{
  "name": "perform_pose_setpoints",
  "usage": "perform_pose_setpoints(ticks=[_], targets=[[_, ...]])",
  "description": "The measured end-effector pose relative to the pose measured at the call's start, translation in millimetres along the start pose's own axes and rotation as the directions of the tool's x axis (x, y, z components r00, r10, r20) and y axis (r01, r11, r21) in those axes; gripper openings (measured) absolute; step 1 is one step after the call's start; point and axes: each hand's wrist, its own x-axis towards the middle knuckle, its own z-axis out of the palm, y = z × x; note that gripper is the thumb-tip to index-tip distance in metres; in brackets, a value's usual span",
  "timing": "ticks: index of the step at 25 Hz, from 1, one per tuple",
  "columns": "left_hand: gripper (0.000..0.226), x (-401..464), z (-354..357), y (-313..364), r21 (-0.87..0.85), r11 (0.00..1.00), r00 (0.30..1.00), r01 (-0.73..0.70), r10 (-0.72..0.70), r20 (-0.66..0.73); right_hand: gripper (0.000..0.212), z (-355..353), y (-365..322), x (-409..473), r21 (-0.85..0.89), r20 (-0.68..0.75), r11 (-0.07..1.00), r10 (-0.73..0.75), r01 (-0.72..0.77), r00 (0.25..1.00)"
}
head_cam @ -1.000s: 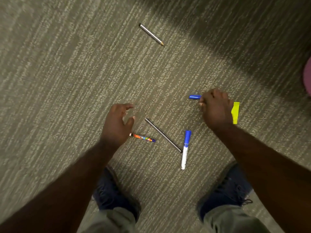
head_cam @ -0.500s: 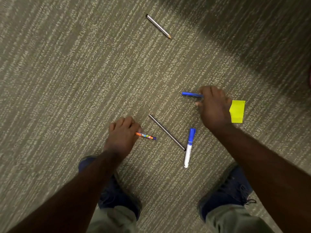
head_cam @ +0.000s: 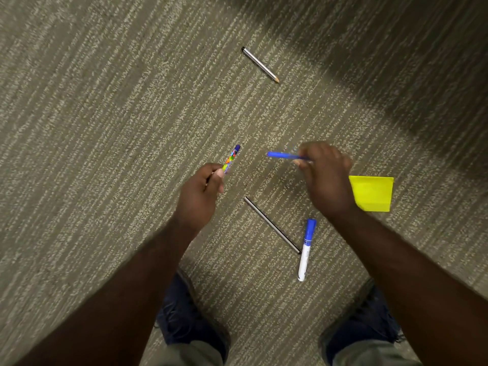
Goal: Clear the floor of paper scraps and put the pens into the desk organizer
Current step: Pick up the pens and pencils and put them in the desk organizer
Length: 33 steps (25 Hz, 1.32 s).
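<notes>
My left hand (head_cam: 200, 192) grips a short multicoloured pen (head_cam: 231, 159) that points up and away from the carpet. My right hand (head_cam: 326, 178) holds a blue pen (head_cam: 284, 155) by one end, its tip pointing left. On the carpet between my hands lies a thin dark pen (head_cam: 272, 225). A blue-capped white marker (head_cam: 305, 249) lies beside its lower end. A silver pencil (head_cam: 260, 65) lies farther off. A yellow paper note (head_cam: 372, 193) lies on the floor just right of my right hand.
Grey striped carpet (head_cam: 105, 128) covers the whole floor. My two blue shoes (head_cam: 184, 318) stand at the bottom of the view, one under each arm. A dark shadow falls over the upper right.
My left hand closed on the multicoloured pen and lifted it off the carpet. My right hand raised the blue pen. The yellow note is more exposed than before.
</notes>
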Motion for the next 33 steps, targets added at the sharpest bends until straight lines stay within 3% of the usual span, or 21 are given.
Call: perform_pose_setpoints(ticks=[3, 5, 8, 10, 12, 15, 18, 23, 27, 28, 33], targets=[[0.035, 16, 3, 25, -0.231, 0.935, 0.958, 0.27, -0.237, 0.162, 0.022, 0, -43, 3, -0.026, 0.089, 0.974, -0.221, 0.224, 0.971], [0.056, 27, -4, 40, -0.316, 0.827, 0.873, 0.464, -0.369, 0.318, 0.024, 5, -64, 7, -0.082, 0.148, 0.895, -0.425, 0.439, 0.893], [0.07, 37, -18, 45, -0.309, 0.745, 0.769, 0.591, -0.406, 0.493, 0.035, 17, -73, 22, -0.125, 0.114, 0.763, -0.624, 0.634, 0.773], [0.056, 44, -24, 40, -0.367, 0.748, 0.806, 0.553, -0.369, 0.464, 0.043, 22, -77, 34, -0.085, 0.068, 0.785, -0.61, 0.614, 0.79], [0.036, 51, -26, 35, -0.457, 0.755, 0.875, 0.47, -0.333, 0.35, 0.034, 19, -79, 49, 0.009, -0.018, 0.858, -0.513, 0.513, 0.858], [0.028, 58, -33, 29, -0.462, 0.825, 0.946, 0.325, -0.277, 0.17, 0.025, 13, -73, 82, 0.07, -0.085, 0.977, -0.196, 0.202, 0.977], [0.027, 60, -40, 19, -0.392, 0.9, 0.98, 0.189, -0.195, 0.025, 0.039, 19, -62, 128, -0.011, -0.069, 1.0, 0.009, -0.01, 0.998], [0.026, 55, -49, 1, -0.477, 0.865, 0.966, 0.156, -0.234, -0.108, 0.031, 31, -62, 175, -0.168, 0.095, 0.975, -0.13, 0.144, 0.987], [0.026, 40, -47, -7, -0.484, 0.862, 0.964, 0.154, -0.239, -0.118, 0.023, 38, -61, 144, -0.272, 0.077, 0.921, -0.267, 0.278, 0.96], [0.026, 36, -44, -7, -0.477, 0.865, 0.964, 0.157, -0.238, -0.114, 0.021, 36, -59, 130, -0.248, 0.044, 0.931, -0.266, 0.268, 0.963], [0.025, 8, -30, -2, -0.43, 0.883, 0.967, 0.187, -0.242, -0.076, 0.032, 38, -51, 17, 0.128, 0.049, 0.992, 0.013, -0.019, 0.999]])
